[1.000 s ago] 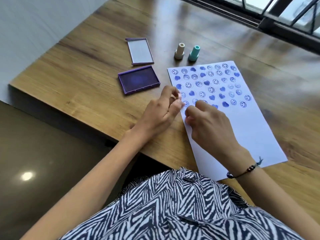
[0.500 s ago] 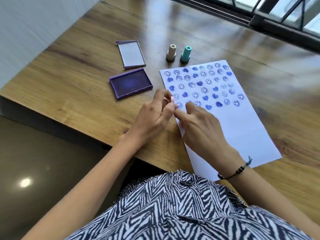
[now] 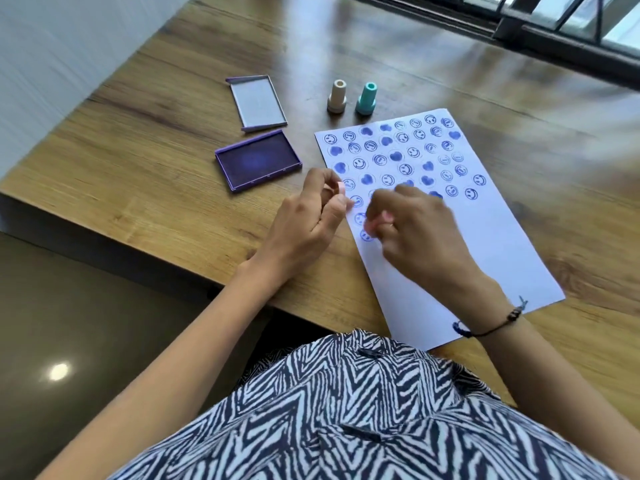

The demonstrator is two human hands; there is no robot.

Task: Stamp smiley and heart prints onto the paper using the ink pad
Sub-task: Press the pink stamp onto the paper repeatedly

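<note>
Stamping at the paper's left edge.
Right hand (image 3: 420,237) pinches a pink stamp (image 3: 375,226) on the paper (image 3: 485,244); left hand (image 3: 306,221) pinches a small pink piece (image 3: 341,189). Ink pad (image 3: 258,161) at 10 o'clock; beige stamp (image 3: 337,97) and teal stamp (image 3: 366,98) at 12.

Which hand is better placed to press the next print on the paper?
Likely the right hand: it holds a pink stamp low over the paper. The left hand pinches another stamp beside the sheet's edge.

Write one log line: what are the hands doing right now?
left hand: holds pink stamp | right hand: presses pink stamp on paper | ink pad: open
</note>
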